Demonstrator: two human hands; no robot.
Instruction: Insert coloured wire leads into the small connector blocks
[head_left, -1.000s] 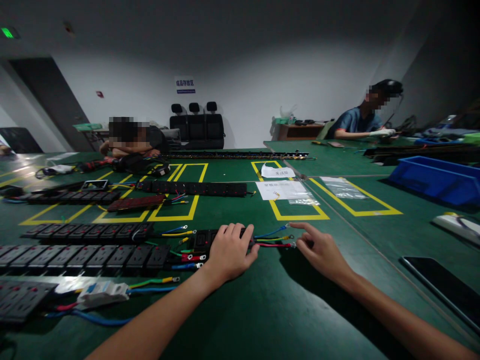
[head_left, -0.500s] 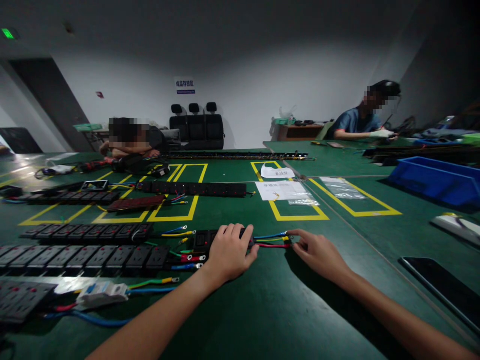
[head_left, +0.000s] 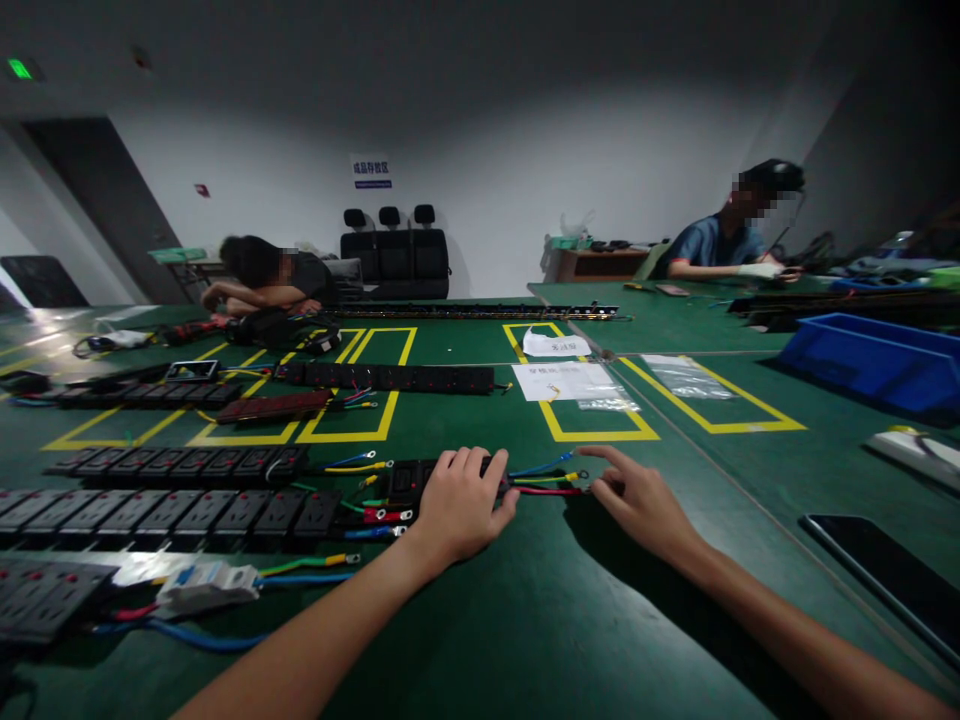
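My left hand (head_left: pixel 463 505) lies over a short black socket strip (head_left: pixel 405 482), fingers across its top and thumb along its near side. From the strip's right end come a blue wire (head_left: pixel 541 467), a yellow-green wire (head_left: pixel 546 480) and a red wire (head_left: pixel 551 491), each with a ring terminal. Just right of these ends is my right hand (head_left: pixel 641 505). Its index finger stretches out to the tip of the blue wire, and the other fingers are curled loosely. Whether that fingertip touches the terminal I cannot tell.
More socket strips (head_left: pixel 180 515) with loose wires fill the left side, along with a white breaker (head_left: pixel 208 586). A phone (head_left: pixel 885 570) and a blue bin (head_left: pixel 874 362) are on the right. Papers (head_left: pixel 559 382) lie ahead. Two people sit across the table.
My right hand has shifted slightly right and its index finger has lifted. The blue wire's end now angles up and stands apart from the other wires. My left hand stays put.
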